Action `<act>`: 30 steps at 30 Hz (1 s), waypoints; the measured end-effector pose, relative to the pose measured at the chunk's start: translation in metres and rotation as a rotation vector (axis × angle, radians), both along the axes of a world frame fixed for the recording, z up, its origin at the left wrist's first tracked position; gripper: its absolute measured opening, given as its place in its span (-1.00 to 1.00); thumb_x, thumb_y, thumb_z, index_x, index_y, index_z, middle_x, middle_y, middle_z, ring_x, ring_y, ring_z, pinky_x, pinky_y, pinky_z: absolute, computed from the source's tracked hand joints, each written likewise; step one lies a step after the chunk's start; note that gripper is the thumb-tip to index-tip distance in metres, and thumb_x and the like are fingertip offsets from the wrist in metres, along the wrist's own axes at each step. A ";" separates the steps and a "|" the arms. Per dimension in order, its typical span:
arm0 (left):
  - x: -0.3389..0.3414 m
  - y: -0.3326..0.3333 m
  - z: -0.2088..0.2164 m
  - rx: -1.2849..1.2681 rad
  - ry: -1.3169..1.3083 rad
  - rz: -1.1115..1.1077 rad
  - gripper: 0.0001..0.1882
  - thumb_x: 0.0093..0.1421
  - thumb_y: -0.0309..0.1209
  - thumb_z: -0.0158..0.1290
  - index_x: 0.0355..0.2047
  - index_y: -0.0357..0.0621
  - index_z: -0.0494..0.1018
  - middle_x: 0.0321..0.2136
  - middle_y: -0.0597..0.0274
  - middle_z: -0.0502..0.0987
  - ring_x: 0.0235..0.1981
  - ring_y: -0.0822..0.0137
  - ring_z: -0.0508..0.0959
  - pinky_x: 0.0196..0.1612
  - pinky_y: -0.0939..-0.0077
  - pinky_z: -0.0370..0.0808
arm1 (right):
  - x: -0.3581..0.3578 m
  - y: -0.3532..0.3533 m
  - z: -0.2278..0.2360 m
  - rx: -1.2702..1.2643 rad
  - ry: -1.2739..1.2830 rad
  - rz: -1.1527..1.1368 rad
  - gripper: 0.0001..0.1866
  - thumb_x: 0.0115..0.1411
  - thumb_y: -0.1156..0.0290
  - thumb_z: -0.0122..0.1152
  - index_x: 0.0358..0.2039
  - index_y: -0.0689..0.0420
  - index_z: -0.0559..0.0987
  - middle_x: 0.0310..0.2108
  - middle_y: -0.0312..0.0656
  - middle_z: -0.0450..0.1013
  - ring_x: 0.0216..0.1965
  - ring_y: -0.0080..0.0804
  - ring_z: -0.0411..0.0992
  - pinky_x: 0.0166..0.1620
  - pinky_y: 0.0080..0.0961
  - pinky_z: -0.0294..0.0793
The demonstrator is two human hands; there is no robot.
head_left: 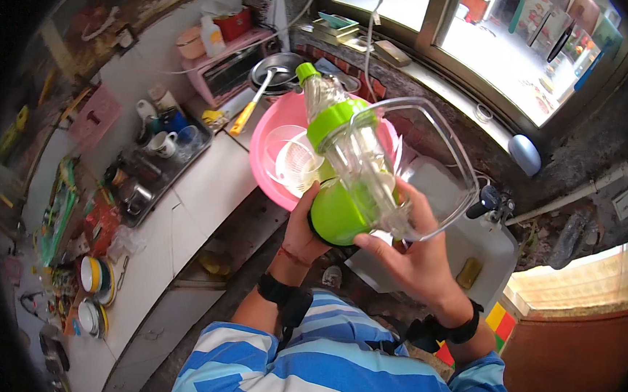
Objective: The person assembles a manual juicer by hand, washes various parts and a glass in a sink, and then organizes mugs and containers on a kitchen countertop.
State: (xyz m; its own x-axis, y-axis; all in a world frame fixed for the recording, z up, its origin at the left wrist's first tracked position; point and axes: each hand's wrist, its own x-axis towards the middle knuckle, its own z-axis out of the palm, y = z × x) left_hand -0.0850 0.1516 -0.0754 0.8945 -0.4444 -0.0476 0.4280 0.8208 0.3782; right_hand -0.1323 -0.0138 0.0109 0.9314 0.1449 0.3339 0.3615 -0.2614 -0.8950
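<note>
The left hand (304, 232) and right hand (417, 258) grip a green-and-clear juicer (360, 155); the pink basin (261, 152) holds a white strainer (300, 164); a dark tray (164, 193) holds a white mug (162, 144).

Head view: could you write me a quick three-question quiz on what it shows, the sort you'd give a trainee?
1. True or false: the left hand and the right hand both touch the green-and-clear device.
2. What colour is the round basin that the device partly hides? A) blue B) pink C) yellow
3. On which side of the person is the dark tray that holds a white cup?

Key: 1. True. 2. B. 3. The left.
</note>
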 end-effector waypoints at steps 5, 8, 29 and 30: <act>-0.064 0.035 -0.005 0.098 -0.044 0.139 -0.40 0.26 0.00 -0.30 0.12 -0.22 0.16 0.04 0.08 0.31 0.04 0.20 0.36 0.09 0.26 0.30 | -0.042 0.029 -0.012 -0.086 0.033 0.133 -0.20 -0.10 0.37 0.41 0.10 0.29 0.17 -0.06 -0.04 0.31 -0.05 -0.40 0.32 -0.03 -0.50 0.33; -0.096 0.058 -0.014 0.202 0.030 0.122 -0.38 0.24 0.03 -0.29 0.12 -0.20 0.16 0.05 0.11 0.31 0.04 0.21 0.36 0.08 0.27 0.30 | -0.056 0.045 -0.029 -0.075 0.006 0.195 -0.19 -0.12 0.34 0.43 0.08 0.30 0.18 -0.10 -0.03 0.35 -0.08 -0.36 0.35 -0.04 -0.47 0.33; -0.117 0.337 -0.150 0.220 0.385 0.402 -0.61 0.21 -0.34 -0.13 0.01 -0.24 0.26 -0.04 0.15 0.38 -0.01 0.27 0.38 0.06 0.32 0.31 | 0.000 0.310 -0.139 -0.296 0.141 0.592 -0.30 -0.09 0.45 0.32 0.06 0.28 0.21 -0.09 0.00 0.32 -0.03 -0.29 0.33 0.01 -0.47 0.29; -0.114 0.349 -0.156 0.208 0.403 0.403 -0.61 0.21 -0.34 -0.13 0.01 -0.24 0.26 -0.04 0.15 0.38 -0.01 0.27 0.38 0.06 0.32 0.31 | 0.005 0.324 -0.146 -0.310 0.105 0.596 -0.30 -0.08 0.46 0.32 0.06 0.28 0.21 -0.08 0.01 0.32 -0.02 -0.27 0.32 0.02 -0.47 0.29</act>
State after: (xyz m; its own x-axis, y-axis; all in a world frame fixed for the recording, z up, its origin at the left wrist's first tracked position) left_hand -0.1989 0.5003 -0.2313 0.8839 -0.0193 -0.4672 0.2416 0.8743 0.4210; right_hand -0.1278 0.3105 -0.1355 0.6875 0.7183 0.1066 0.4391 -0.2944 -0.8488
